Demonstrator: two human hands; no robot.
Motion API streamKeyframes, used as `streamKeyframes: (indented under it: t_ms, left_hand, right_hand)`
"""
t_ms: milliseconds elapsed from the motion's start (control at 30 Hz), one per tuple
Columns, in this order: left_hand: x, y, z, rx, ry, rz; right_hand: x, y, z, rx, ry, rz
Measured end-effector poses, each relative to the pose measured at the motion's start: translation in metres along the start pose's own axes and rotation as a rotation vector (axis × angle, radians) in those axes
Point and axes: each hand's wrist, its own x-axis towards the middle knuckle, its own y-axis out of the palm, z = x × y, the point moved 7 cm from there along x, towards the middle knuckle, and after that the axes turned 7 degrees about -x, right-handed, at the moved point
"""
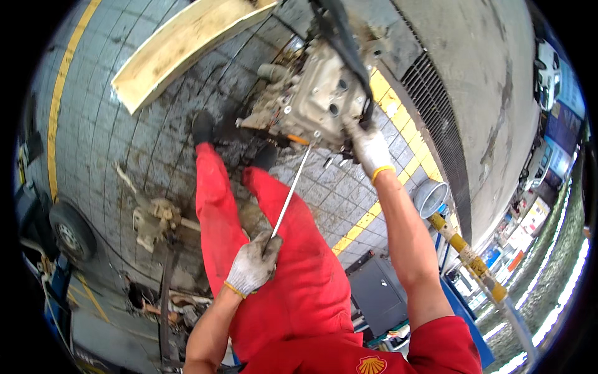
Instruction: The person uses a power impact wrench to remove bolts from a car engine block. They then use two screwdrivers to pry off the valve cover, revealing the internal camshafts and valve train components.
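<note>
My left hand (254, 265), in a whitish work glove with a yellow cuff, is closed around the near end of a long, thin metal bar (289, 202). The bar slants up and away, its far end meeting the near edge of a dirty grey engine (314, 93). At that engine's near right corner, my gloved right hand (369, 146) has its fingers curled over the edge, partly hidden. A black strap (341, 38) runs down across the engine to beside this hand. An orange piece (298, 139) shows close to the bar's far end.
A long cream tray (167, 53) lies on the wet tiled floor at the far left. Greasy metal parts (159, 215) and a wheel (71, 230) are at left. To the right are a floor grate (439, 112), a grey bucket (431, 196) and a yellow-black pole (470, 258).
</note>
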Motion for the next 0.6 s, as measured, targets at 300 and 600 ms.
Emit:
streamKeyframes:
  t_ms: [300, 600]
  left_hand:
    - [-0.015, -0.042, -0.054, -0.004, -0.010, -0.012]
    - [0.037, -0.092, -0.058, -0.369, -0.045, -0.044]
  right_hand:
    - [-0.011, -0.008, 0.011, -0.187, 0.109, 0.076]
    - [0.041, -0.065, 0.163, -0.456, -0.351, -0.362]
